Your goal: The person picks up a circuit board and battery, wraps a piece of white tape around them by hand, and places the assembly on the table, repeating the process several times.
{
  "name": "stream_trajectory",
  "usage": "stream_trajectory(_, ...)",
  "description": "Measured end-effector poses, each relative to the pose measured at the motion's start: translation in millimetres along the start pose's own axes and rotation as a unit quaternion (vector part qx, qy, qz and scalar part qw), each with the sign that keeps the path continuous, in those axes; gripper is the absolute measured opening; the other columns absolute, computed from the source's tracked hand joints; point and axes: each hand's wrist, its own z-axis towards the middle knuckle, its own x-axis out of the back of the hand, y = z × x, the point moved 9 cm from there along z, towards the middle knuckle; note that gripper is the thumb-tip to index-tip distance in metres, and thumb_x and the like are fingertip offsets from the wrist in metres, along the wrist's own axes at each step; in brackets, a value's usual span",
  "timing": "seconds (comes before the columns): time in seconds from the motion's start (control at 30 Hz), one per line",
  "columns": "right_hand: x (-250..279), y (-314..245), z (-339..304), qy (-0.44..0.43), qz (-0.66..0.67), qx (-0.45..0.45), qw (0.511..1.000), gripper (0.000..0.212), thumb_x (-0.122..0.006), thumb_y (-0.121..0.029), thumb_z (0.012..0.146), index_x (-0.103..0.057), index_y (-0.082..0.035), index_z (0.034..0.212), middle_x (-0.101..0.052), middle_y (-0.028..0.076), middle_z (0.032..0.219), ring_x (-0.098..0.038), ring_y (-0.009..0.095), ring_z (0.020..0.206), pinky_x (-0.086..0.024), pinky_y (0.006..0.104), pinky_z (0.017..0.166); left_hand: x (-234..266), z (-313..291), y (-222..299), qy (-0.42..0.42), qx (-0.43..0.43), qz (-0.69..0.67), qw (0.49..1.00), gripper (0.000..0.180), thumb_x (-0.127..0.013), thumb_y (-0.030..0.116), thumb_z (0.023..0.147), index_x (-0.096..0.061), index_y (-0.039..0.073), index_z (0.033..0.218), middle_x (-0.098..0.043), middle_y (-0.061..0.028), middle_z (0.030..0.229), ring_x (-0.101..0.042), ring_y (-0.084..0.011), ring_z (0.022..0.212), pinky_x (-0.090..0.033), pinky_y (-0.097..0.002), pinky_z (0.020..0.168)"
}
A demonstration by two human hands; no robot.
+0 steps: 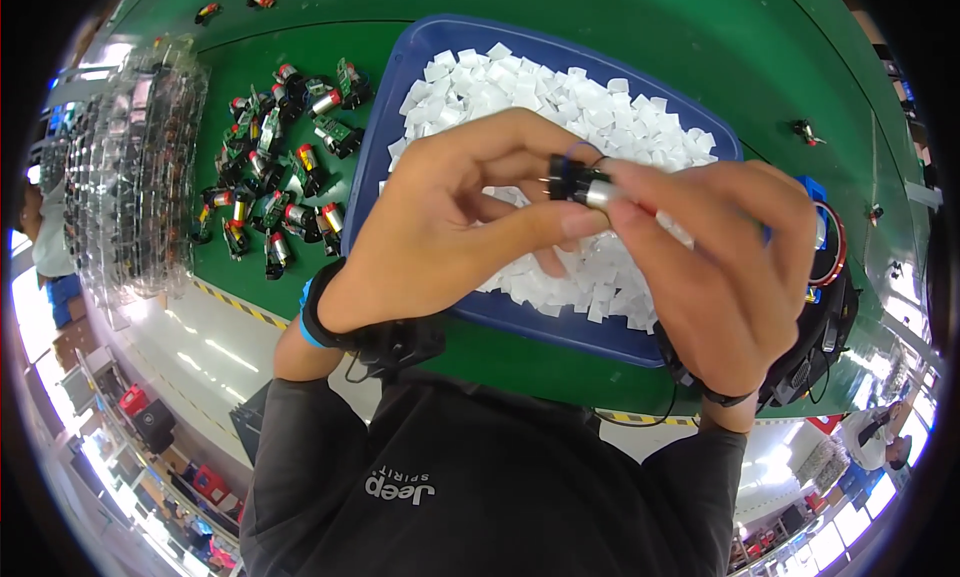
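Above a blue tray (400, 82), both my hands meet at a small black part with a silver cylinder (574, 182). Metal pins stick out of its black end, and a thin dark wire loops above it. My left hand (455, 202) grips it from below with the thumb, its other fingers curled behind. On the cylinder side, my right hand (715, 242) pinches it between thumb and forefinger; those fingertips are somewhat blurred and hide that end. Many small white squares (480, 87), like paper or pads, fill the tray under my hands.
Left of the tray lies a heap of small assemblies (265, 167) with green boards and red-silver cylinders. Beyond it stand stacked clear plastic trays (135, 172). A black device with a round red rim (832, 242) sits at the right. Single assemblies (805, 132) lie on the green table (800, 67).
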Motion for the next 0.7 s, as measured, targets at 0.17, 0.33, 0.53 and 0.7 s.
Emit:
stream_trajectory(0.17,12.9,33.1,-6.2,0.028,0.112,-0.154,0.981,0.034,-0.085,-0.007,0.071,-0.067,-0.001,0.100,-0.068,0.010,0.093,-0.059,0.021,0.081,-0.047,0.0308,0.067,2.2,-3.8,13.9,0.013,-0.043,-0.060,0.997,0.032,-0.067,-0.003,0.091,-0.056,-0.009,0.121,-0.066,-0.0193,0.115,-0.070,-0.0191,0.088,-0.064,-0.0301,0.062)
stream_trajectory(0.33,-9.2,38.6,-12.6,0.004,0.249,-0.206,0.946,0.032,-0.085,-0.008,0.075,-0.066,0.001,0.099,-0.066,0.011,0.091,-0.058,0.017,0.077,-0.046,0.0265,0.063,-1.2,-3.9,19.3,0.024,-0.107,0.017,0.994,0.035,-0.066,-0.007,0.090,-0.056,-0.010,0.123,-0.064,-0.0212,0.121,-0.070,-0.0221,0.093,-0.065,-0.0312,0.063)
stream_trajectory(0.53,-15.2,39.8,-19.8,0.027,0.322,-0.251,0.912,0.022,-0.080,-0.003,0.080,-0.067,0.004,0.097,-0.067,0.012,0.090,-0.059,0.015,0.074,-0.046,0.0247,0.061,-4.7,-10.9,27.1,0.042,-0.151,0.118,0.981,0.036,-0.069,-0.008,0.087,-0.060,-0.010,0.122,-0.067,-0.0200,0.116,-0.071,-0.0209,0.090,-0.065,-0.0293,0.066)
stream_trajectory(0.7,-24.5,42.7,-26.5,0.023,0.394,-0.317,0.862,0.015,-0.074,0.002,0.084,-0.067,0.006,0.096,-0.067,0.012,0.091,-0.061,0.014,0.074,-0.050,0.0240,0.064,-9.6,-15.3,32.0,0.058,-0.181,0.171,0.967,0.035,-0.069,-0.008,0.087,-0.062,-0.009,0.121,-0.069,-0.0190,0.113,-0.072,-0.0198,0.088,-0.065,-0.0282,0.068)
